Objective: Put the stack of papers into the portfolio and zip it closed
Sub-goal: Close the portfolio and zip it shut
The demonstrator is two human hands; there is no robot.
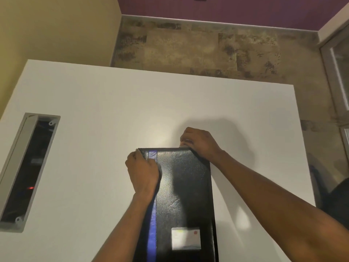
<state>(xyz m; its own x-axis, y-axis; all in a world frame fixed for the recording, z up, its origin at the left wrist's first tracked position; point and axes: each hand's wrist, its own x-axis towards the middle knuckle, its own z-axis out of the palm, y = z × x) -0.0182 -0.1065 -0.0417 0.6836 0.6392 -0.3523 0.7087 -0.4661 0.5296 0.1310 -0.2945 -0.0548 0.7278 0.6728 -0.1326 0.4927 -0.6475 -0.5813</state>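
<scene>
A black leather portfolio lies folded closed on the white table, with a blue stripe down its left side and a small card window near the bottom. My left hand presses down on its far left corner. At the far right corner my right hand is curled, with the fingers pinched on something small and metallic, apparently the zipper pull. No papers show outside the portfolio.
A long grey-framed cable slot is cut into the table at the left. The table's far edge and right edge drop to a mottled brown floor. A dark object sits low at the right.
</scene>
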